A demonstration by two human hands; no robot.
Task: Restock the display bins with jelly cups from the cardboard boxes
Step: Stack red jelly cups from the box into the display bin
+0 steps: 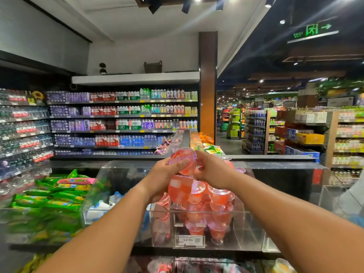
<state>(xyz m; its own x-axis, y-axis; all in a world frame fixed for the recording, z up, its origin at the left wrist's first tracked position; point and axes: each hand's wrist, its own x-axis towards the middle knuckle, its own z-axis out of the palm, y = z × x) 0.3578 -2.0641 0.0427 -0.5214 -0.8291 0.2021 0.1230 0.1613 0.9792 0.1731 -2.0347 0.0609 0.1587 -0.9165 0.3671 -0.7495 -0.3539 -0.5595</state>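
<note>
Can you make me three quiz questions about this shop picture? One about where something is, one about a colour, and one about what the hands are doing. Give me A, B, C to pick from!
1. Where is the pile of jelly cups?
A. In the clear bin
B. On the floor
C. On the top shelf

2. What colour are the packets left of the bin?
A. Blue
B. Green
C. Black

3. What is the left hand doing?
A. Hanging loose
B. Pointing at the exit sign
C. Holding a jelly cup

Answers:
1 A, the cups are heaped inside the see-through walls.
2 B, the packets are bright green.
3 C, its fingers curl round a pink cup above the bin, with the right hand close beside it.
</note>
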